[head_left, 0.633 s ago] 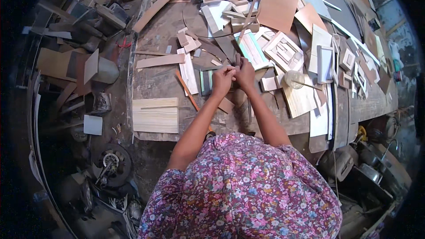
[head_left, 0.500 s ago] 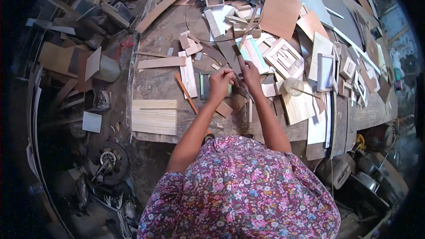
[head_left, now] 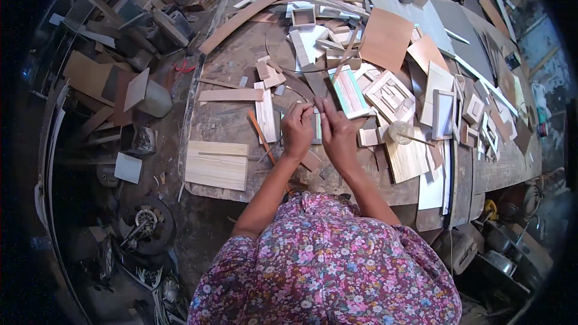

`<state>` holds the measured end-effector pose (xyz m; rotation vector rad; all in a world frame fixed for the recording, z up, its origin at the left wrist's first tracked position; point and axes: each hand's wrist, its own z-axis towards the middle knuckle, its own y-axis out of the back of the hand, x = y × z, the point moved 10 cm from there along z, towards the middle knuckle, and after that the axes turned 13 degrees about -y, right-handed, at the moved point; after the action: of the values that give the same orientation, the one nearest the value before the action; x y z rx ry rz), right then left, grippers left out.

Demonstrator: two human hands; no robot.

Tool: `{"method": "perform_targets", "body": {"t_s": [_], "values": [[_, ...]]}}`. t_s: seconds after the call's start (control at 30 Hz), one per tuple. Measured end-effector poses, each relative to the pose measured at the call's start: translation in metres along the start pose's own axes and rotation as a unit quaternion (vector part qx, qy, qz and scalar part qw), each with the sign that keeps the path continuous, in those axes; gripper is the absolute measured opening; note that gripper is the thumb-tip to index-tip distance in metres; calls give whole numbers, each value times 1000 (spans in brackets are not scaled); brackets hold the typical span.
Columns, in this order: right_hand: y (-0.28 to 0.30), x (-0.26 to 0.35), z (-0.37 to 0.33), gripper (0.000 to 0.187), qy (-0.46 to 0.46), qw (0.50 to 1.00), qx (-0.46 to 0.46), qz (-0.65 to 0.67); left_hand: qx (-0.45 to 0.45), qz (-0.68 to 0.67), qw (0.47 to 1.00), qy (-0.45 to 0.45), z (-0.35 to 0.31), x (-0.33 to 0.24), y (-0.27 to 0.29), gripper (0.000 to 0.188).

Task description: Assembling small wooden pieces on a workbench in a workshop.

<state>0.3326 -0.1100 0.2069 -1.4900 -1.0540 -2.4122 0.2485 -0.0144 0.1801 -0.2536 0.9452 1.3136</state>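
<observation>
My left hand (head_left: 298,130) and my right hand (head_left: 339,134) are raised side by side over the middle of the worktable, fingertips nearly meeting. The left is closed, with thumb and fingers pinched together. My right hand is closed too, its fingers curled toward the left one. Whatever lies between the fingertips is too small and hidden to name. A dark flat strip (head_left: 315,83) shows just beyond them; I cannot tell whether the fingers touch it. Close to the right hand lies a pale wooden piece with green edges (head_left: 350,91). Left of the left hand is a pale wooden strip (head_left: 264,114).
A grooved pale board (head_left: 217,171) lies at the table's near left corner, an orange stick (head_left: 261,135) beside it. On the right stand a jar with a brush (head_left: 398,132) and a maze-like wooden frame (head_left: 391,101). Wood offcuts and brown sheets (head_left: 386,39) crowd the far side.
The view has shifted slightly, so the table sits lower and further right. My hands have drawn closer together, and the right hand's fingers now curl in toward the left.
</observation>
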Motion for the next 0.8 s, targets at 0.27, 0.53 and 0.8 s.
{"method": "perform_targets", "body": {"t_s": [0.27, 0.53, 0.8], "values": [[0, 8, -2, 35, 14, 999, -14, 35, -5, 80, 997, -17, 1, 2, 10, 7], [-6, 16, -5, 30, 9, 999, 1, 53, 1, 4, 1000, -4, -13, 2, 2, 5], [-9, 8, 1, 27, -17, 1000, -1, 2, -6, -37, 999, -20, -10, -6, 4, 6]]}}
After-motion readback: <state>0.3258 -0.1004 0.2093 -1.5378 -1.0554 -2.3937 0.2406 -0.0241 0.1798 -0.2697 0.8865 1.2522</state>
